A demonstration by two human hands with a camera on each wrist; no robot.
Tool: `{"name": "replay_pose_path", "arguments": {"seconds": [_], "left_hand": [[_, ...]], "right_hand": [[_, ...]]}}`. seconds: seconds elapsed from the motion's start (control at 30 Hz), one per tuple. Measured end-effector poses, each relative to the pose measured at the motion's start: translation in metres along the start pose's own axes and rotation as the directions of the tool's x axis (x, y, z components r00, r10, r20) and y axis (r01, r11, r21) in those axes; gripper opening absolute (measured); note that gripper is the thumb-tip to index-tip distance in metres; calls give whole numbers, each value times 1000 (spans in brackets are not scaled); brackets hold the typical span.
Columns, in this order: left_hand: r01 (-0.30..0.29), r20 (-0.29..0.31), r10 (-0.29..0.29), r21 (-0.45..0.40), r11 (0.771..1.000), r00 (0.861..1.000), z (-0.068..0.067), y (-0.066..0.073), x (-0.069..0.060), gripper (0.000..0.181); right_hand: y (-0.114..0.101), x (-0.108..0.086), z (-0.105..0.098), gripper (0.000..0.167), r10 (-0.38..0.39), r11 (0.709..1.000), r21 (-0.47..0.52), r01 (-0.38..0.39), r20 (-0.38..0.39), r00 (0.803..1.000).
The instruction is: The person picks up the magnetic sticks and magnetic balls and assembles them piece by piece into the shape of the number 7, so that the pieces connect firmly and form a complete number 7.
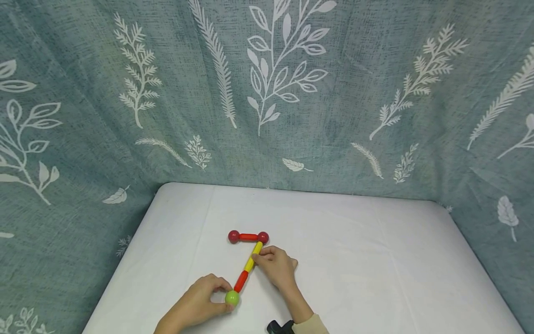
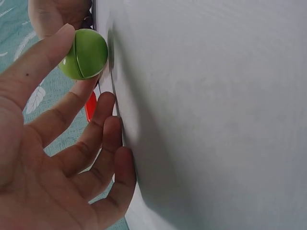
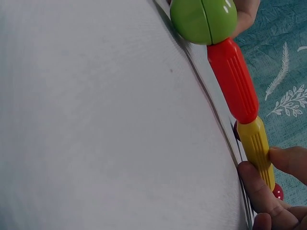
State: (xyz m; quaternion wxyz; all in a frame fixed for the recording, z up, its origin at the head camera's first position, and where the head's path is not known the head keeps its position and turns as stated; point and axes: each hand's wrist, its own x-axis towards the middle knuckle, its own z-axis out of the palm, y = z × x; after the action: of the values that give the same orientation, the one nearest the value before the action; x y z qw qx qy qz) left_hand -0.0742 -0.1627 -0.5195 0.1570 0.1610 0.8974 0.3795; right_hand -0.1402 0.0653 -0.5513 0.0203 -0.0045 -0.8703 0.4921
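A chain of toy rods and balls lies on the white table. My left hand (image 1: pixel 201 300) pinches the green ball (image 1: pixel 232 298) at the chain's near end between thumb and index finger. From that ball a short red rod (image 1: pixel 241 281) runs up to a longer yellow rod (image 1: pixel 253 257). My right hand (image 1: pixel 277 269) pinches the yellow rod between thumb and finger, as the right wrist view shows too. Touching the yellow rod's far end is a dark red ball (image 1: pixel 263 237). A second red rod (image 1: pixel 248 237) joins it to another dark red ball (image 1: pixel 234 236) on the left.
The white table (image 1: pixel 359 260) reaches to a green leaf-patterned curtain (image 1: pixel 267 93) behind and at both sides. A black object (image 1: pixel 280 327), partly cut off by the frame, is beside the right sleeve (image 1: pixel 310 324) at the bottom edge.
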Motion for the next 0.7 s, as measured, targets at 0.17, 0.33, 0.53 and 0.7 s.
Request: {"name": "replay_pose_path", "arguments": {"seconds": [0.17, 0.33, 0.53, 0.7], "left_hand": [[24, 0, -24, 16, 1000, 1000, 2, 1, 1, 31], [33, 3, -33, 21, 999, 999, 2, 2, 1, 31], [34, 7, -34, 22, 999, 999, 3, 3, 1, 32], [36, 11, -37, 28, 999, 999, 2, 3, 1, 33]], "right_hand": [[1, 0, 1, 19, 5, 1000, -10, -5, 3, 1000], [1, 1, 1, 19, 12, 1000, -8, -11, 8, 1000], [1, 1, 1, 20, 9, 1000, -8, -9, 5, 1000], [1, 1, 1, 20, 12, 1000, -12, -12, 3, 1000]]}}
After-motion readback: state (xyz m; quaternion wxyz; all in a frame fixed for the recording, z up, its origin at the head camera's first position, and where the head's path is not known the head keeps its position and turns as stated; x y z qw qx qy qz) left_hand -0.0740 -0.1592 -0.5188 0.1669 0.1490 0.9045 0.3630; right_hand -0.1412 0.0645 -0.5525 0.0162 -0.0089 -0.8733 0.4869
